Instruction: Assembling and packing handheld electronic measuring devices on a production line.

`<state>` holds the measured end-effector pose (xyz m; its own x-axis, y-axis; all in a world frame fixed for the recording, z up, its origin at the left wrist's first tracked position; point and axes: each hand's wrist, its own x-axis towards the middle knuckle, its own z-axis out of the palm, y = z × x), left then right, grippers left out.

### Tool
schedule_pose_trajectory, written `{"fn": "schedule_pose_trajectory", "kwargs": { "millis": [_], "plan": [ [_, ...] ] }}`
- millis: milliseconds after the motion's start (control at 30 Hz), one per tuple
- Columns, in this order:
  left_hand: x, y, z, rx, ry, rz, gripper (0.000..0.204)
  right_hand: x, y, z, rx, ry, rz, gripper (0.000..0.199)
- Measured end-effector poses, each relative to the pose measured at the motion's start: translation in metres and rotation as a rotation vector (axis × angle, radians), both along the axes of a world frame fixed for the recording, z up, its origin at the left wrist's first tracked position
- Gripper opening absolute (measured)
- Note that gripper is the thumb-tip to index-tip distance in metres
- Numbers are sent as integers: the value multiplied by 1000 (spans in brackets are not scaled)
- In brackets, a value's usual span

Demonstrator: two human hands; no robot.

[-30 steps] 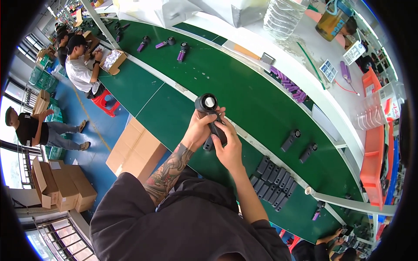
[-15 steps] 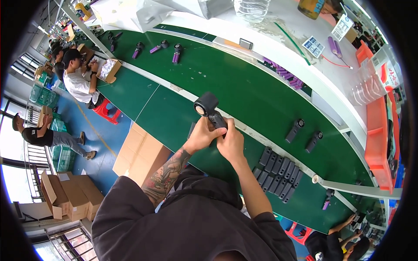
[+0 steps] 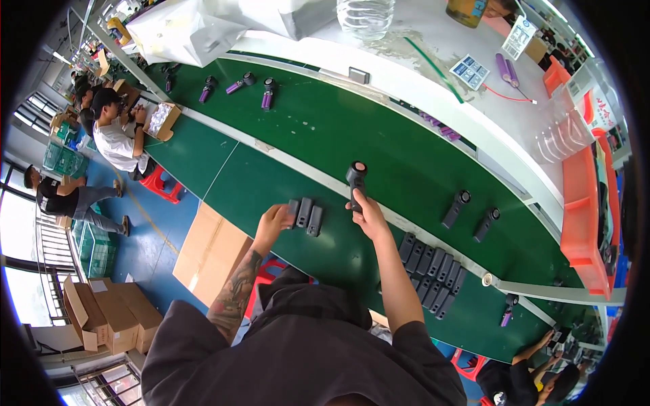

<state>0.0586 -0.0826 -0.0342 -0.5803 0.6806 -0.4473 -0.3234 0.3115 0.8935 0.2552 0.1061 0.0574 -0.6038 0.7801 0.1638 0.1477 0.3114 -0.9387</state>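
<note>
My right hand (image 3: pixel 369 216) is closed round the handle of a dark handheld fan (image 3: pixel 357 177), held upright over the green bench with its round head at the top. To the left, my left hand (image 3: pixel 272 223) reaches the leftmost of a few dark handle casings (image 3: pixel 315 221), its fingers closed at that casing's (image 3: pixel 294 208) side. The fingertips partly cover it. By my right forearm, several more dark casings (image 3: pixel 433 271) lie in tight rows on the bench.
Two dark fans (image 3: pixel 456 209) lie on the green belt (image 3: pixel 406 162) to the right. Farther left along it are fan heads with purple cells (image 3: pixel 268 95). A white shelf (image 3: pixel 433 40) holds a clear bottle (image 3: pixel 365 15). A cardboard box (image 3: pixel 210 247) stands left of me; co-workers sit along the bench.
My left hand has let go of the fan and moved left to the casings. My right hand has carried the fan to the right, its head now turned upward.
</note>
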Motion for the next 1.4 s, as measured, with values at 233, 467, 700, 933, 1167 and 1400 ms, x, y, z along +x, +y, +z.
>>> {"fn": "schedule_pose_trajectory", "kwargs": {
  "millis": [233,467,700,933,1167,1400],
  "plan": [
    [14,-309,-182,-444,-72,240,20,-15,33,38,55,89,29,17],
    [99,-469,-105,-251,-79,-94,24,20,22,143,836,306,-50,27],
    [0,-245,-133,-372,-102,53,27,25,59,219,1230,-153,-369,31],
    [31,-218,-91,-410,72,-17,28,41,79,206,1283,-94,-322,33],
    [66,-132,24,-224,858,191,39,14,-10,160,457,73,252,12],
    [67,-97,51,-164,761,-198,32,-65,-119,16,214,-350,711,22]
  ]
}}
